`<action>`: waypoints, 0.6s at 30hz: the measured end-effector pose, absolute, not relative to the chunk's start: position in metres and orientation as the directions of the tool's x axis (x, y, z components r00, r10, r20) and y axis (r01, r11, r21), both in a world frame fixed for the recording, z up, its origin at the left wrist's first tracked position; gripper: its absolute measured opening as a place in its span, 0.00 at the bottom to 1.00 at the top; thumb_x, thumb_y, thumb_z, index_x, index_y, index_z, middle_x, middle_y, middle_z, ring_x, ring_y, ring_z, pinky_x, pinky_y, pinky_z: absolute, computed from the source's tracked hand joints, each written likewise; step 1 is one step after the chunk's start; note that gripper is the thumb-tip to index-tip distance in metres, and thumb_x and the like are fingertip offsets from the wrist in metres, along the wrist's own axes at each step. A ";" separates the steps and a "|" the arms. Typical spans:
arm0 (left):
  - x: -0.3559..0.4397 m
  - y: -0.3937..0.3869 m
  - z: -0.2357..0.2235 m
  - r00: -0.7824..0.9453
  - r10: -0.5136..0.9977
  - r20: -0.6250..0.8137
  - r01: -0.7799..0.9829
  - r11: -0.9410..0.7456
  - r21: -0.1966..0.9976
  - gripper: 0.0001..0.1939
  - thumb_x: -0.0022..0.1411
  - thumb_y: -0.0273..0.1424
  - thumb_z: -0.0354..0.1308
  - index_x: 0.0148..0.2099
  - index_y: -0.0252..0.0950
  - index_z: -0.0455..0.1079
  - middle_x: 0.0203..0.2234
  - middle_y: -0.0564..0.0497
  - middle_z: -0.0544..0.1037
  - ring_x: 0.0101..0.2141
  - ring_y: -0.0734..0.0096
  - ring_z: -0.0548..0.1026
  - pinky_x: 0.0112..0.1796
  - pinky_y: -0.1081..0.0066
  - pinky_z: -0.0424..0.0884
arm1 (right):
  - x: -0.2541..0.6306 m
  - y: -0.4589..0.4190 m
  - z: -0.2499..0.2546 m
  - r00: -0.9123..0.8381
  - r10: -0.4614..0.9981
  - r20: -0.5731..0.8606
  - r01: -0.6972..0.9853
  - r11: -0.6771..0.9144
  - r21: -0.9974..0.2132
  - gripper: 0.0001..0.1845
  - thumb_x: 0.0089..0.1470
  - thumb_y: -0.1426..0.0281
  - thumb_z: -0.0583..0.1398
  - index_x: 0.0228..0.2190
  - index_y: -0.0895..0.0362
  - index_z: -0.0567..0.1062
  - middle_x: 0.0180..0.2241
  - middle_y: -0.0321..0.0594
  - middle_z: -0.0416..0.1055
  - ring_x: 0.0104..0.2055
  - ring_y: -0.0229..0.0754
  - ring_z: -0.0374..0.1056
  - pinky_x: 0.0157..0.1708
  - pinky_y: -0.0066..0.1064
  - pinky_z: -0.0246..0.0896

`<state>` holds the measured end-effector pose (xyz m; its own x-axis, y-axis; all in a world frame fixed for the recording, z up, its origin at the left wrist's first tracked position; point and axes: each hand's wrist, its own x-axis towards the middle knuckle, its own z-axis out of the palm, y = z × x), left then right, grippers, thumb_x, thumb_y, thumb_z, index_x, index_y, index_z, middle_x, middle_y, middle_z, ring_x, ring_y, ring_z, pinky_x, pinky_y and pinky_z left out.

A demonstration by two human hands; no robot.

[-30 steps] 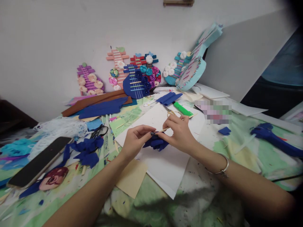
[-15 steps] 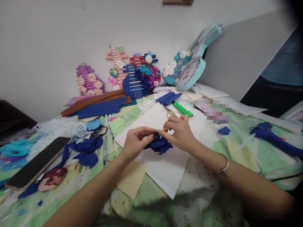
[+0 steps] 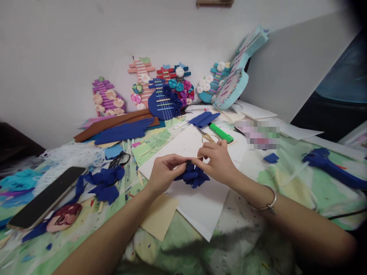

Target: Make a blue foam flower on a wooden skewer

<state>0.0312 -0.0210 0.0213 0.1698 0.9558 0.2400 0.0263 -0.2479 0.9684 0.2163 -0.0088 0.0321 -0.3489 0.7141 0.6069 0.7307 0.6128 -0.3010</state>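
A dark blue crepe-paper flower (image 3: pixel 192 176) hangs upside down between my hands, over the white paper sheets (image 3: pixel 197 212). My left hand (image 3: pixel 168 170) pinches its black-looking base between thumb and fingers. Close against it, my right hand (image 3: pixel 216 162) is closed, its fingertips meeting the left ones at the flower's base. A thin pale stick (image 3: pixel 200 157) shows between the right fingers, reaching toward that base. The fingers partly cover the base, so whether the stick touches it I cannot tell.
Gold-handled scissors (image 3: pixel 210 137) and a green cutter (image 3: pixel 221 133) lie behind my right hand. A blue glue gun (image 3: pixel 335 166) rests at right. Blue paper scraps (image 3: pixel 106 183), a phone (image 3: pixel 47 196) and white string (image 3: pixel 73 158) are at left. Decorated guitar shapes (image 3: pixel 163 101) lean against the wall.
Almost nothing differs. Both hands keep their grip on the flower and stick, with only a very slight shift of the right fingers.
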 end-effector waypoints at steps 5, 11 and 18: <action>0.034 -0.024 0.020 0.105 0.951 0.290 0.137 -0.303 0.943 0.06 0.48 0.27 0.64 0.32 0.32 0.77 0.28 0.47 0.82 0.30 0.67 0.79 0.33 0.71 0.75 | 0.215 -0.009 0.032 -0.357 0.727 0.587 0.745 0.600 -0.291 0.24 0.59 0.57 0.54 0.18 0.59 0.70 0.22 0.35 0.68 0.28 0.36 0.61 0.39 0.36 0.37; 0.036 -0.026 0.020 0.102 0.942 0.319 0.163 -0.332 0.929 0.06 0.49 0.27 0.63 0.33 0.32 0.77 0.28 0.48 0.82 0.31 0.66 0.79 0.35 0.71 0.75 | 0.215 -0.010 0.032 -0.377 0.738 0.560 0.755 0.595 -0.275 0.23 0.59 0.58 0.53 0.19 0.59 0.69 0.22 0.35 0.68 0.27 0.36 0.60 0.38 0.36 0.37; 0.037 -0.027 0.025 0.094 0.942 0.321 0.103 -0.330 0.938 0.06 0.48 0.27 0.63 0.32 0.32 0.77 0.29 0.47 0.82 0.32 0.65 0.80 0.35 0.68 0.76 | 0.213 -0.012 0.032 -0.372 0.722 0.583 0.748 0.606 -0.273 0.19 0.58 0.60 0.54 0.20 0.59 0.69 0.23 0.35 0.68 0.29 0.37 0.61 0.38 0.36 0.37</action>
